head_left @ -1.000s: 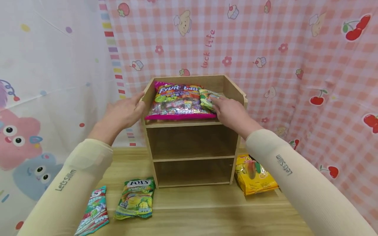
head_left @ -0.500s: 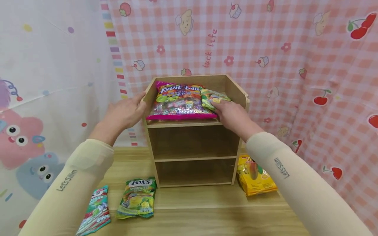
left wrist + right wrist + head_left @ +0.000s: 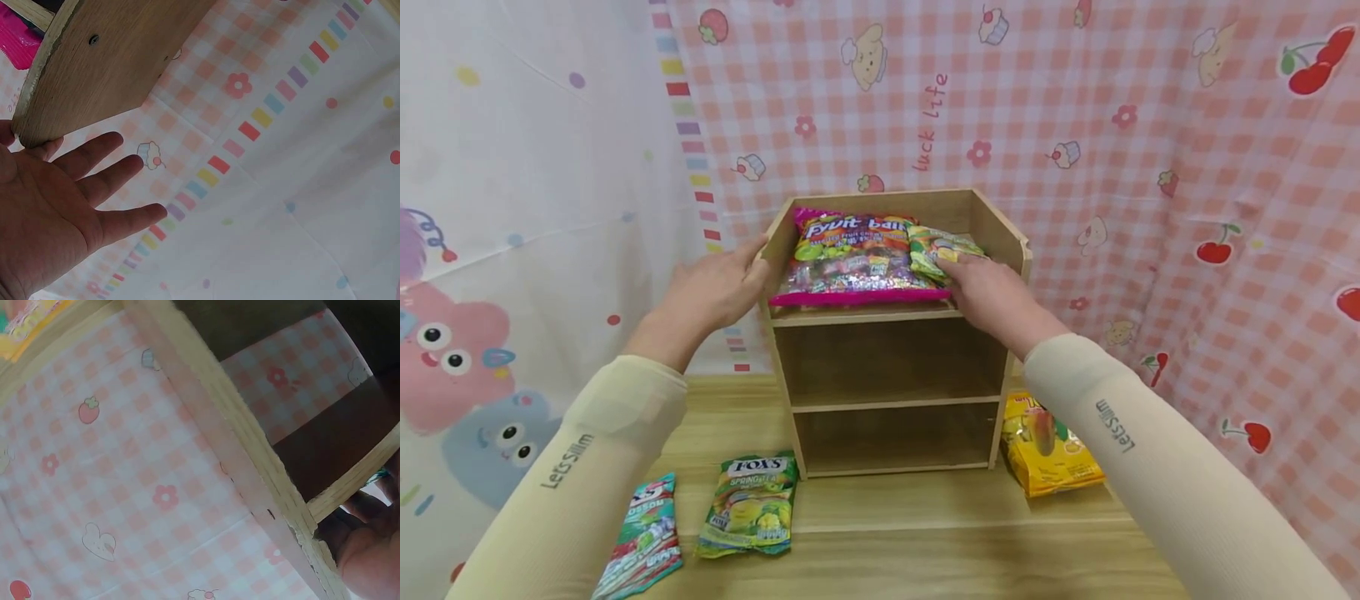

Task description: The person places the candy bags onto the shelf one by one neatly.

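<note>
A small three-tier wooden shelf stands on the wood-look surface. My left hand pinches the front edge of its left side panel between thumb and index finger; the other fingers spread outward. On the top tier lies a large pink-edged bag of fruit chews. At that tier's right side my right hand grips a small green candy bag, which overlaps the big bag's right end. In the right wrist view, the right hand is partly cut off, and only a sliver of the green bag shows.
A green Fox's candy bag lies left of the shelf. Farther left is a teal and red candy bag, partly hidden by my sleeve. A yellow candy bag leans by the shelf's right side. Patterned curtains hang behind.
Hardly anything differs. The right hand shifts very slightly on the green candy bag, and more of the bag's top shows. The left hand keeps its place at the panel.
</note>
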Demonstrator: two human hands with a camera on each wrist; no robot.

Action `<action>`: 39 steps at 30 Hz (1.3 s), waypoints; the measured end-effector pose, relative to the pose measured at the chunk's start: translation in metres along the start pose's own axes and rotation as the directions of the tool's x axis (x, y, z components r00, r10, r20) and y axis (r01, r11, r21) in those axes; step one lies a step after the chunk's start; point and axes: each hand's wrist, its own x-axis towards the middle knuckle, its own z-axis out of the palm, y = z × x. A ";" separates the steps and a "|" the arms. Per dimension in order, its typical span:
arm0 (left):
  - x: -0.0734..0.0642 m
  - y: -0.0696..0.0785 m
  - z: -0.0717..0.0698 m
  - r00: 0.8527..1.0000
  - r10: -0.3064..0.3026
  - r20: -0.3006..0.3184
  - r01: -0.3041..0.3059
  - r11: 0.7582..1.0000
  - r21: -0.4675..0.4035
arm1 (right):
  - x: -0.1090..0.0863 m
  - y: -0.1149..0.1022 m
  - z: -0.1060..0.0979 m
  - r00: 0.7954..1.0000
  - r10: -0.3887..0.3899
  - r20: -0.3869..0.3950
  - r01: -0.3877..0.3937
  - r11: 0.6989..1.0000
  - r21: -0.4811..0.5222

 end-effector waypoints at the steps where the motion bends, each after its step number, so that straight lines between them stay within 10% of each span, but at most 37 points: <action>1: 0.000 0.000 0.000 1.000 0.000 0.000 0.000 1.000 0.001 | 0.000 0.000 0.000 1.000 -0.001 0.004 0.001 1.000 -0.003; 21: -0.007 -0.004 0.011 1.000 -0.014 -0.011 0.013 0.999 -0.052 | -0.002 0.000 -0.002 1.000 0.005 0.012 -0.005 1.000 0.007; 39: -0.034 -0.035 0.101 0.999 -0.016 0.044 0.010 0.991 0.136 | -0.006 -0.002 -0.005 1.000 0.008 0.014 -0.008 1.000 0.010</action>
